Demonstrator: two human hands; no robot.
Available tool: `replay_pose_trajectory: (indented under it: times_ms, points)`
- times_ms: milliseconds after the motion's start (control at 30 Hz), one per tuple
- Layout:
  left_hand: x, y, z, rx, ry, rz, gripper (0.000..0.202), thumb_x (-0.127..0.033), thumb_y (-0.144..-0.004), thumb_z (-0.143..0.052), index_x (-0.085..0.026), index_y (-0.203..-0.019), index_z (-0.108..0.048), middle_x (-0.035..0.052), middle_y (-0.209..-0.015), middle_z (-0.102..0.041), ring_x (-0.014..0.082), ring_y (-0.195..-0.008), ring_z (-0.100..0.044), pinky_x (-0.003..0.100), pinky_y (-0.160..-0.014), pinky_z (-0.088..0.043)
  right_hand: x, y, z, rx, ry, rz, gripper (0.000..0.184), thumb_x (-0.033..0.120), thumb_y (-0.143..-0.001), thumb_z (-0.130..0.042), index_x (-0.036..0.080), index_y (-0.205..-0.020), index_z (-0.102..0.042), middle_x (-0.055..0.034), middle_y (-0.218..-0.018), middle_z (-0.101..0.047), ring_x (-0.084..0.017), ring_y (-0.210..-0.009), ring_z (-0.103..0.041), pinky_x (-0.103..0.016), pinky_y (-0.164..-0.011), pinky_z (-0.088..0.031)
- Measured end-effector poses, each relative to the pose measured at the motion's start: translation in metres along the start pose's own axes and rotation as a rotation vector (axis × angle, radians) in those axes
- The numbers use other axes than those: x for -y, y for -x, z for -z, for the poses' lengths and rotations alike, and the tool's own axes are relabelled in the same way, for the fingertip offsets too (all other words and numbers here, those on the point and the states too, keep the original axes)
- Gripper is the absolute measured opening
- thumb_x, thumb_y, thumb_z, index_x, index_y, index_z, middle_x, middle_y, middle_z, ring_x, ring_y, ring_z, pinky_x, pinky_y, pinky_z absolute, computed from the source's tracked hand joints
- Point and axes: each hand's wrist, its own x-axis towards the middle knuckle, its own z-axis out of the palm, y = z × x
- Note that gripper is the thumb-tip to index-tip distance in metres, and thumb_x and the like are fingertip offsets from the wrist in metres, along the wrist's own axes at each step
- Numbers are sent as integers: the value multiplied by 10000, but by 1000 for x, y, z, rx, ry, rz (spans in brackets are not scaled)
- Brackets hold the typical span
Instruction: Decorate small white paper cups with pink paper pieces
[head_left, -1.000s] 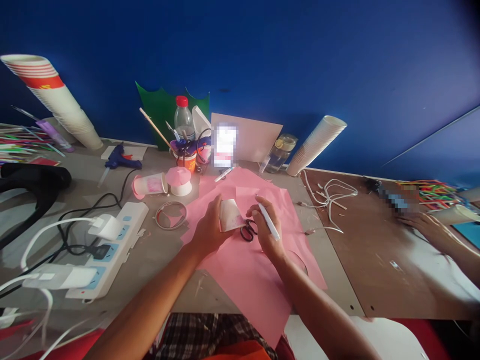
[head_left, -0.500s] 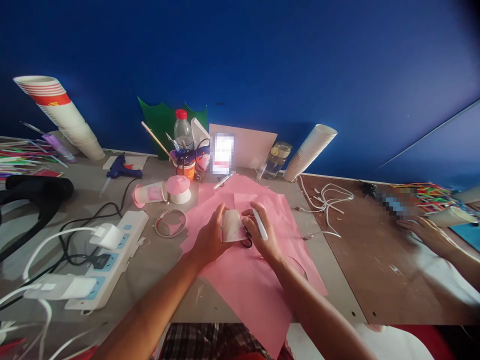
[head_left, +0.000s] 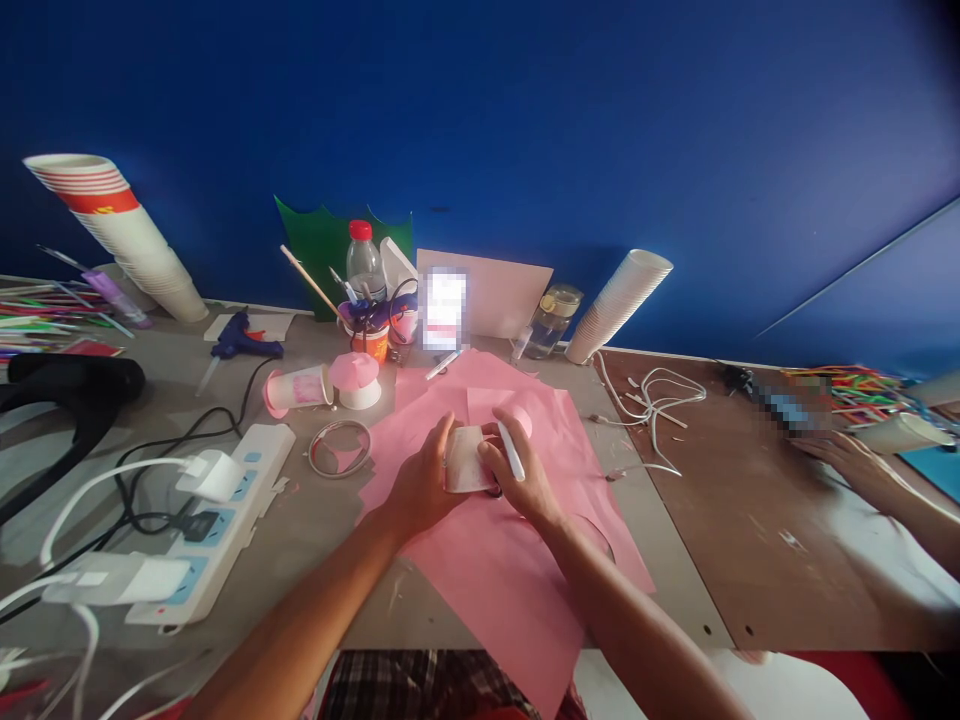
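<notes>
My left hand (head_left: pixel 424 480) is closed around the left side of a small paper cup (head_left: pixel 469 462) lying on its side above pink paper (head_left: pixel 517 580). A white pen (head_left: pixel 512 450) is gripped in my right hand (head_left: pixel 521 475), whose fingertips touch the cup's right side. Under the cup, a bit of black scissors handle (head_left: pixel 494 492) shows; the rest is hidden. Just beyond my right hand sits a round pale-pink piece (head_left: pixel 519 420). To the left stand a white cup with a pink paper top (head_left: pixel 355 380) and a second, lying cup with a pink rim (head_left: pixel 298 387).
A power strip (head_left: pixel 225 540) with plugs and cables fills the left. Glue gun (head_left: pixel 244 338), tape roll (head_left: pixel 340 447), lit phone (head_left: pixel 444 308) and cup stacks (head_left: pixel 621 300) surround the paper. At right, another person's hand (head_left: pixel 832 455) rests on the brown table.
Both hands and the cup have shifted slightly down, covering more of the scissors handles. My right fingers have slid along the cup's side. The round pink piece shows more clearly.
</notes>
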Motion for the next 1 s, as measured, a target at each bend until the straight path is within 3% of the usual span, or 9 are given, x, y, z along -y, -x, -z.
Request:
replay_pose_trajectory:
  times_ms: [400,567,833,1000]
  points:
    - [-1,0,1,35,31,-1,922,-423,-723,-683,-244,-1436,-127,172,-1426,-378,286,-1094,-576,395,-763,-540,2,0,2,-48,1,-24,474,302,-761,-619,221,-1209,-488,-65,-1009,-650,-197,-857,-641,-351,-758,-536]
    - [-3,0,3,43,21,-2,939,-441,-696,-707,-226,-1428,-159,178,-1447,-355,293,-1140,-544,406,-802,-532,4,-2,4,-38,-150,-41,501,290,-766,-602,224,-1242,-463,-68,-1056,-641,-200,-913,-635,-340,-747,-540]
    - [-4,0,2,60,-15,-9,953,-472,-697,-698,-246,-1433,-136,172,-1443,-348,293,-1114,-567,406,-784,-534,-3,1,1,22,-23,-33,630,317,-739,-660,227,-1306,-401,-81,-1098,-605,-230,-951,-616,-390,-827,-520]
    - [-2,0,2,47,-38,-37,955,-538,-703,-674,-263,-1433,-122,169,-1448,-337,293,-1119,-550,408,-793,-515,4,0,3,-31,-115,-83,592,297,-745,-633,216,-1290,-418,-64,-1043,-613,-211,-904,-610,-361,-775,-518]
